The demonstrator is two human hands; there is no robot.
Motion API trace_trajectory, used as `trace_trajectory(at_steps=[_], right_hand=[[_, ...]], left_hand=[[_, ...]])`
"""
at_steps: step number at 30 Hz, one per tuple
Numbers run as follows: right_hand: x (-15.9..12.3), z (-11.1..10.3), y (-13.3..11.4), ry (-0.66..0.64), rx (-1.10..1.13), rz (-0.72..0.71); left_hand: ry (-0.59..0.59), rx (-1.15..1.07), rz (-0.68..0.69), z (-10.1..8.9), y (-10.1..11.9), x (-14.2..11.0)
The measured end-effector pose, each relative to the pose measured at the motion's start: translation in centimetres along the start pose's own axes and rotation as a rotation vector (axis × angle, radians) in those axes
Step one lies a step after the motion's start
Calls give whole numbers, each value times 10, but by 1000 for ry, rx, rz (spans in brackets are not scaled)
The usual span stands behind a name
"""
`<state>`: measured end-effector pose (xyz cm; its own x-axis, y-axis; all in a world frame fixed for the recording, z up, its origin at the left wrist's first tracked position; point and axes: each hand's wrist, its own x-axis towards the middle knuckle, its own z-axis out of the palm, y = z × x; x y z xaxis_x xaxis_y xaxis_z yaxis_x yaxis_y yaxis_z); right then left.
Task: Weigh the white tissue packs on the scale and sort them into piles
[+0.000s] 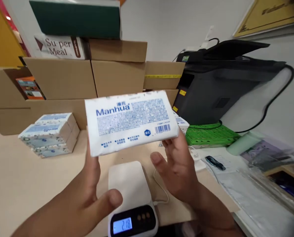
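Observation:
A white tissue pack [132,123] with blue "Manhua" print and a barcode is held up between my two hands, its printed side facing me. My left hand [92,194] grips its left end, thumb apart and fingers mostly hidden behind the pack. My right hand [178,168] holds the right end, with fingers curled behind and under the corner. Below the pack stands a white digital scale [128,181] with a lit display reading about 2.18; nothing lies on its visible plate.
Several tissue packs [52,133] are stacked at the left. Cardboard boxes [60,79] form a wall behind. A black printer [211,82] stands at the back right, near a green crate [208,135]. A cable runs from the scale's right side; a dark object [215,162] lies on paper.

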<state>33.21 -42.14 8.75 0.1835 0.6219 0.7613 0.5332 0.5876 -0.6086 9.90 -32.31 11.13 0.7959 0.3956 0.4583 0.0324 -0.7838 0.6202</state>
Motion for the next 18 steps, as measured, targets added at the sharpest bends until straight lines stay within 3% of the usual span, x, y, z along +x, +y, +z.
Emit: trace_trajectory(at_steps=[2, 5, 8, 11, 15, 18], right_hand=[[-32, -10, 6, -128, -38, 112], [-82, -25, 22, -342, -142, 314], [-111, -31, 39, -460, -223, 419], [-113, -28, 55, -386, -313, 267], [-100, -21, 75, -177, -385, -114], [-96, -13, 90, -273, -354, -189]], left_hand=[[-57, -31, -79, 19, -8, -15], [-28, -115, -124, 58, -26, -41], [-43, -220, -168, 89, -45, -71], [-2, -282, -238, 101, -65, -95], [251, -304, -324, 102, -97, -101], [394, -372, -352, 108, -114, -89]])
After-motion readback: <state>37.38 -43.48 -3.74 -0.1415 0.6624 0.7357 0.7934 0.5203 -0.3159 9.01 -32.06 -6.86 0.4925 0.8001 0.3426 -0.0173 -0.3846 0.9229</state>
